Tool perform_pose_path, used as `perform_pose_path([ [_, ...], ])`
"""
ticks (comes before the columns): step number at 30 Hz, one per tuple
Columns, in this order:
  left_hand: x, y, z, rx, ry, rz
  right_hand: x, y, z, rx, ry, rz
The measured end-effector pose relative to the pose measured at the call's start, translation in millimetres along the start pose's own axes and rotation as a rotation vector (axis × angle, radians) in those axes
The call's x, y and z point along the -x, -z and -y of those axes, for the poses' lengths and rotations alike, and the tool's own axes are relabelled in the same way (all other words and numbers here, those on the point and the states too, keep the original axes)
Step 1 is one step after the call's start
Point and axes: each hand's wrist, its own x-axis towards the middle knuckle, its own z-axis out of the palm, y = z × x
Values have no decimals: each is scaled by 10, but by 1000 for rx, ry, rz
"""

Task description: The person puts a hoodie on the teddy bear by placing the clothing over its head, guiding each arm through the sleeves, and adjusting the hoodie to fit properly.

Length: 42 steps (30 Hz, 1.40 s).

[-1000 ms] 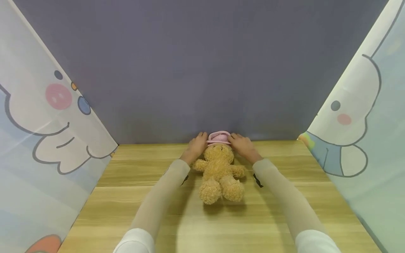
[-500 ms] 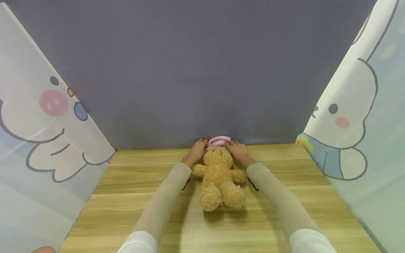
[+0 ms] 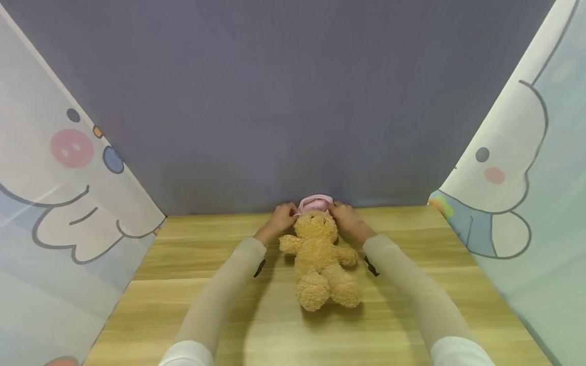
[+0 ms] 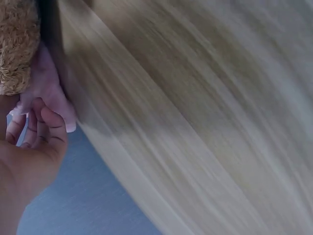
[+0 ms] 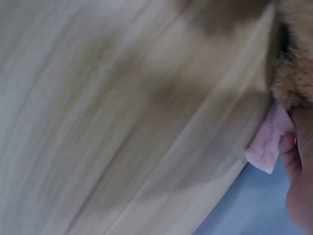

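A fuzzy tan teddy bear (image 3: pixel 316 254) lies on its back on the table, head toward the far edge. Over the top of its head sits a pink cloth hat (image 3: pixel 316 204) with a brim. At the hat's left side my left hand (image 3: pixel 281 219) pinches the edge; the left wrist view has its curled fingers against the pink cloth (image 4: pixel 48 83). Opposite, my right hand (image 3: pixel 346 218) grips the hat's right edge, and its thumb shows against the cloth in the right wrist view, where most of the other fingers are hidden.
The wood-grain table (image 3: pixel 192 254) ends at a dark grey wall (image 3: pixel 293 101) just beyond the hat. Pale panels printed with cartoon animals stand on the left (image 3: pixel 46 229) and right (image 3: pixel 526 229). A dark strap (image 3: pixel 371 266) hangs by each wrist.
The bear has turned slightly, its legs swinging toward the right. My left hand has shifted a little outward to the left. Both hands stay at the hat, and the head view has tilted slightly.
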Motion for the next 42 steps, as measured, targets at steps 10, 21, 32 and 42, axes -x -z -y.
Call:
perform_pose_path([
  [10,80,103,-112,234,16,5,83,180,41,-331,-40,-115],
  [21,298,211,-183,533,-18,381,311,370,-87,-886,-108,367],
  [32,395,28,-141,454,-88,292,392,175,-142,-883,61,392],
  [42,423,28,-59,470,-21,306,299,200,96,-489,205,22],
])
